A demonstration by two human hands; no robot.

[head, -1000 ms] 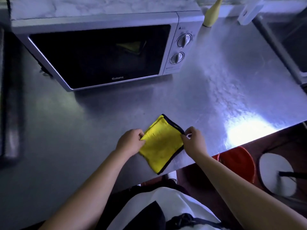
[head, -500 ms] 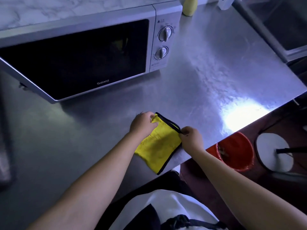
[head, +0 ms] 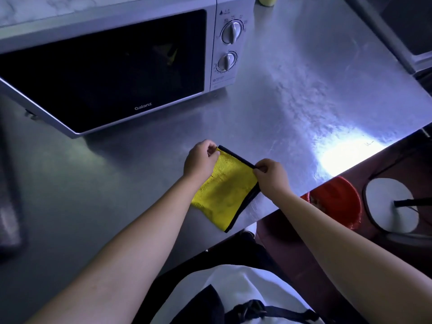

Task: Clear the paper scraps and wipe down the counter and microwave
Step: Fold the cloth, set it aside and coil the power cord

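Observation:
A folded yellow cloth (head: 224, 190) with a black border lies on the steel counter (head: 292, 101) near its front edge. My left hand (head: 198, 161) pinches the cloth's far left corner. At the far right corner my right hand (head: 272, 177) pinches the black edge. A silver microwave (head: 105, 66) with a dark glass door and two dials stands shut at the back left of the counter. No paper scraps show on the counter.
A red bucket (head: 336, 199) stands on the floor below the counter's front edge, beside a round white base (head: 390, 204). A yellow bottle (head: 267, 0) sits behind the microwave's right side. Another appliance (head: 402, 31) occupies the far right. A dark object (head: 9, 206) lies at the left.
My left hand has slid from the cloth's left side up to its far corner. The right hand has kept its pinch on the black edge. The view has drifted right and closer.

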